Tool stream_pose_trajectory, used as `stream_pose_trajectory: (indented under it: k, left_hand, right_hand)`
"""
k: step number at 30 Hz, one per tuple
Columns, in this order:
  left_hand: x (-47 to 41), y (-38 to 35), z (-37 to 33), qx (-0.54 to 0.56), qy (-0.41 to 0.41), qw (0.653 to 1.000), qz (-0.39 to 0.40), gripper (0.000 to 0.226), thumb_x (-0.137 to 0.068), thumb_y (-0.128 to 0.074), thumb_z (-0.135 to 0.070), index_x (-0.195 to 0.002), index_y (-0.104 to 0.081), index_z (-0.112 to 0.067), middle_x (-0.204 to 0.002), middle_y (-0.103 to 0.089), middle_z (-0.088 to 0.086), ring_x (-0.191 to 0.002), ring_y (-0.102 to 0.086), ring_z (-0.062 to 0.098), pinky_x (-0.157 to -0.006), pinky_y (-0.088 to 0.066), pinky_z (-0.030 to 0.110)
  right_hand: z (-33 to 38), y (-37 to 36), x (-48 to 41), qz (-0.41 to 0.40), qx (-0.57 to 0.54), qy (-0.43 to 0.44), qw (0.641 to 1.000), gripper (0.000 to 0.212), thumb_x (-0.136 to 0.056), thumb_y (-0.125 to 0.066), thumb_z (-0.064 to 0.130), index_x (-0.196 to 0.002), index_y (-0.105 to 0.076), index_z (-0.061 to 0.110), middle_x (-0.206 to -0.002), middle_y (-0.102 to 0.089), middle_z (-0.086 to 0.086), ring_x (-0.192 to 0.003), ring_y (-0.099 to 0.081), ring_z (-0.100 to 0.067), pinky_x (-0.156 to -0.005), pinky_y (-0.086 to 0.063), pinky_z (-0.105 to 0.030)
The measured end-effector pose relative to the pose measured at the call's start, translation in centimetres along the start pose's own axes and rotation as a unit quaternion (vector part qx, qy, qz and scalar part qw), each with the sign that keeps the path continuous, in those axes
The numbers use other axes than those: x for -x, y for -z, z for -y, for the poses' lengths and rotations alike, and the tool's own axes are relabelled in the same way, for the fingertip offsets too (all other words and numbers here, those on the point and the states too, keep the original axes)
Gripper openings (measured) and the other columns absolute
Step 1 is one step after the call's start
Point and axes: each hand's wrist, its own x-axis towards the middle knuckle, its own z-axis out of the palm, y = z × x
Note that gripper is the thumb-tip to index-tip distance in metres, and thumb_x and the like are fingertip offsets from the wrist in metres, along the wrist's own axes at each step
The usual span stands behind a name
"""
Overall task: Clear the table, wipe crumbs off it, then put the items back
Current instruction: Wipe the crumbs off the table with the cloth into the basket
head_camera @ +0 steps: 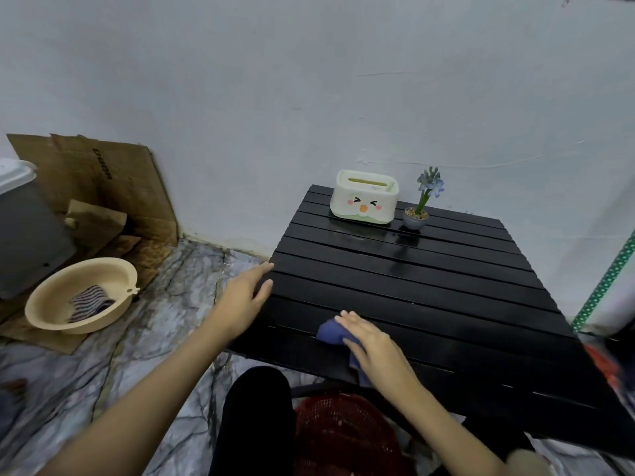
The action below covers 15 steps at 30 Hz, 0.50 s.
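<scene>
below the near edge of the counter (429, 293) a red mesh basket (340, 438) sits on the floor, beside a dark trouser leg (254, 420). just above it, on the slats at the near edge, the right hand (372, 341) lies palm down with fingers together, pressing a blue cloth (331, 333) flat against the black surface; the forearm reaches in from the lower right, wrist low, and part of the cloth trails off the near edge under the wrist. the left hand (245, 297) rests at the counter's left edge, fingers loosely spread and gripping nothing, the index finger stretched toward the left side, as if steadying the small counter while the other hand works.

the step in hand looks like the wiping itself, though the clearing seems unfinished: a cream tissue box with a cartoon face (364, 197) and a small potted blue flower (420, 209) stand near the far edge, the pot just beside the box toward the far right corner. no crumbs can be made out on the dark slats. the next move probably calls for drawing the cloth across the slats toward an edge, keeping the palm flat so bits do not drop through the gaps, and either lifting those two items away or wiping round them.

further off on the floor to the left, a beige basin (62, 304) holds a striped cloth (90, 302), with flattened cardboard (113, 187) against the wall.
</scene>
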Motion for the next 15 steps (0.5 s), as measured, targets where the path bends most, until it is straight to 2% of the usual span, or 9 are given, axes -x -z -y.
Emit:
stream_pose_trajectory:
  k: [3,5,7,11,13,15]
  left_hand:
    - [-0.2,-0.3,-0.1,0.008,0.005,1.0,-0.01,0.038,-0.094,-0.043,-0.015,-0.131,-0.045,-0.01,-0.139,-0.049,0.01,-0.131,-0.042,0.023,-0.106,-0.031,0.029]
    - [-0.3,-0.9,-0.4,0.022,0.004,1.0,-0.013,0.038,-0.093,-0.043,-0.013,-0.131,-0.045,-0.009,-0.139,-0.049,0.012,-0.131,-0.042,0.023,-0.108,-0.029,0.028]
    - [-0.6,-1.5,-0.6,0.021,-0.007,1.0,-0.013,0.038,-0.093,-0.044,-0.013,-0.131,-0.045,-0.009,-0.139,-0.049,0.011,-0.132,-0.041,0.022,-0.108,-0.027,0.026]
    - [-1.1,-2.3,-0.5,0.036,-0.009,0.999,-0.005,0.039,-0.094,-0.042,-0.014,-0.132,-0.044,-0.012,-0.141,-0.047,0.008,-0.136,-0.035,0.02,-0.111,-0.025,0.029]
    - [-1.2,-2.6,-0.1,0.038,-0.005,0.999,-0.004,0.038,-0.094,-0.042,-0.015,-0.132,-0.044,-0.012,-0.141,-0.047,0.009,-0.137,-0.035,0.02,-0.111,-0.026,0.03]
    - [-1.2,-2.7,0.5,0.034,-0.003,0.999,0.001,0.039,-0.094,-0.042,-0.016,-0.133,-0.043,-0.012,-0.142,-0.046,0.008,-0.137,-0.034,0.02,-0.111,-0.026,0.03]
  right_hand:
    - [0.2,-1.2,-3.2,-0.121,-0.001,-0.145,0.982,0.039,-0.093,-0.043,0.008,-0.131,-0.044,0.012,-0.145,-0.04,-0.008,-0.134,-0.036,-0.019,-0.112,-0.028,-0.03]
    - [2.0,-3.3,-5.1,-0.132,-0.009,-0.158,0.978,0.039,-0.093,-0.042,0.008,-0.132,-0.043,0.009,-0.145,-0.04,-0.01,-0.136,-0.033,-0.019,-0.112,-0.023,-0.028]
    - [4.5,-5.7,-6.1,-0.093,-0.021,-0.102,0.99,0.04,-0.092,-0.041,0.008,-0.133,-0.042,0.01,-0.145,-0.04,-0.01,-0.136,-0.032,-0.02,-0.112,-0.022,-0.026]
    - [8.2,-7.7,-4.8,0.038,-0.048,0.06,0.996,0.037,-0.086,-0.045,0.01,-0.123,-0.05,0.014,-0.135,-0.05,-0.01,-0.127,-0.043,-0.023,-0.104,-0.037,-0.032]
    - [7.8,-7.0,-2.7,0.099,-0.035,0.127,0.986,0.039,-0.087,-0.044,0.011,-0.126,-0.047,0.018,-0.142,-0.044,-0.004,-0.134,-0.034,-0.013,-0.109,-0.029,-0.021]
    - [5.8,-5.4,-0.8,0.118,-0.017,0.16,0.98,0.045,-0.087,-0.041,0.008,-0.131,-0.043,0.02,-0.146,-0.037,0.0,-0.136,-0.024,-0.004,-0.11,-0.012,-0.007]
